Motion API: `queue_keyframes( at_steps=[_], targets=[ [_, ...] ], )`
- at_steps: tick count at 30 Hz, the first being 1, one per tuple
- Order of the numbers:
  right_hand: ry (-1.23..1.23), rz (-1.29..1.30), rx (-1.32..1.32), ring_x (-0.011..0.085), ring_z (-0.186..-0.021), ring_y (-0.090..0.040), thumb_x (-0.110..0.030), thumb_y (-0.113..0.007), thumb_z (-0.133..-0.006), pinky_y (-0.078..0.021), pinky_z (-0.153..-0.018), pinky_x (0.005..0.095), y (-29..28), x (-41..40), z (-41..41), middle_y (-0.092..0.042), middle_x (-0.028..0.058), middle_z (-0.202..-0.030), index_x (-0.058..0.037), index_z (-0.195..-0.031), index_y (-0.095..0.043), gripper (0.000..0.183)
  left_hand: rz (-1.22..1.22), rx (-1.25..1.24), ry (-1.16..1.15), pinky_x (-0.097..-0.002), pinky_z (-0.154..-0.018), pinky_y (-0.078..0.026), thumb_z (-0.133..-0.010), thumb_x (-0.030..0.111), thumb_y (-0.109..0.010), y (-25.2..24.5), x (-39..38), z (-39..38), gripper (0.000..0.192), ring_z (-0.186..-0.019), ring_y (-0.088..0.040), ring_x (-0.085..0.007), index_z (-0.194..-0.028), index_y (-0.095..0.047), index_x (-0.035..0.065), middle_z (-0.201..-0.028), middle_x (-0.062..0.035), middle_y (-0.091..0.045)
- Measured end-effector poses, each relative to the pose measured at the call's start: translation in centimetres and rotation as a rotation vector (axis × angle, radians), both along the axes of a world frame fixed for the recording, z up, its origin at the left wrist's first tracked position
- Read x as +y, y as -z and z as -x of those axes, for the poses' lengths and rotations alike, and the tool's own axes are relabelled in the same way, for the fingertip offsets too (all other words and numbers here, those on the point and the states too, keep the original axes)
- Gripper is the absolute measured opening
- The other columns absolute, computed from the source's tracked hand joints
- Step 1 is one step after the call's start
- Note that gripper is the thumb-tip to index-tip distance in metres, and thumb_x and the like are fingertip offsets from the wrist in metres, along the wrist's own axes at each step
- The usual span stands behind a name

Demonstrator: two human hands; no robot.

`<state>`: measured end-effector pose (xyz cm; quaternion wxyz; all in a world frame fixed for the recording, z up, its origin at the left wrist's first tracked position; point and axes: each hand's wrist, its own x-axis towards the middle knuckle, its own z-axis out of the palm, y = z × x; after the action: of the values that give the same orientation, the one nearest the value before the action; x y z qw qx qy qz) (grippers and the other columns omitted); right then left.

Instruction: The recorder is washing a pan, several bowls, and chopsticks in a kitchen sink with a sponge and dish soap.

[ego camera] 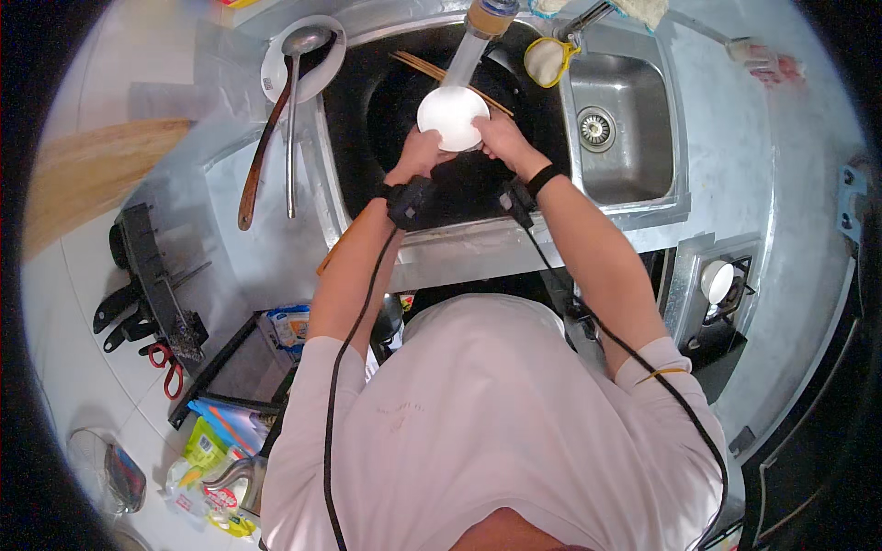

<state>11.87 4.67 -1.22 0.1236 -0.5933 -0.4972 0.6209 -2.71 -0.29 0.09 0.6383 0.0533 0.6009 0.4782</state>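
Observation:
Both of my hands hold a small white dish [453,116] over the dark sink basin [441,196]. My left hand [418,153] grips its lower left edge, and my right hand [508,140] has its right edge. Just above the dish a clear column [465,60], water or a tube, comes down from a tap head [490,19]. Several wooden chopsticks [422,67] slant across the basin behind the dish, which partly covers them. A dark round shape, perhaps a wok, shows within the basin.
On the left, a metal ladle [292,124] and a wooden-handled utensil [256,172] rest on a white plate [273,63]. A yellow-rimmed scrubber [549,60] hangs beside the steel sink [623,165]. A white bowl [718,281] sits on the gas stove [734,303]. Knives [117,303] hang at far left.

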Motion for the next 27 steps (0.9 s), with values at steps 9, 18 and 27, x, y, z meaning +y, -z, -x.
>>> queue_keyframes(
  at_steps=[9,18,27],
  targets=[
    [0.299,0.256,0.182,0.0156,-0.058,-0.058,-0.026,-0.054,-0.081,-0.0441,-0.048,0.0285,0.2,-3.3,2.2,-0.062,0.0084,-0.074,0.0025,-0.092,-0.059,0.031,-0.231,0.574,0.177,-0.0363,-0.083,-0.049,-0.077,0.006,-0.043,7.0,-0.8,-1.3,0.043,-0.101,-0.057,-0.0305,-0.118,-0.044,-0.0049,-0.110,-0.0173,-0.057],
    [0.524,-0.030,0.166,0.0180,-0.057,-0.061,-0.015,-0.045,-0.083,-0.0487,-0.046,0.0330,-2.1,-3.1,3.2,-0.062,0.0136,-0.076,0.0064,-0.098,-0.058,0.029,-0.056,0.104,-0.207,-0.0308,-0.055,-0.051,-0.080,0.005,-0.043,5.4,1.1,-4.7,0.041,-0.069,-0.061,-0.0236,-0.120,-0.045,0.0030,-0.100,-0.0141,-0.059],
    [0.167,0.147,0.124,0.0151,-0.061,-0.058,-0.026,-0.050,-0.085,-0.0477,-0.050,0.0271,-2.7,-0.2,0.4,-0.062,0.0082,-0.081,-0.0008,-0.105,-0.056,0.032,-0.156,0.087,-0.070,-0.0304,-0.048,-0.048,-0.077,0.008,-0.042,1.8,1.6,-0.4,0.040,-0.067,-0.061,-0.0202,-0.115,-0.045,-0.0001,-0.094,-0.0135,-0.059]
  ],
)
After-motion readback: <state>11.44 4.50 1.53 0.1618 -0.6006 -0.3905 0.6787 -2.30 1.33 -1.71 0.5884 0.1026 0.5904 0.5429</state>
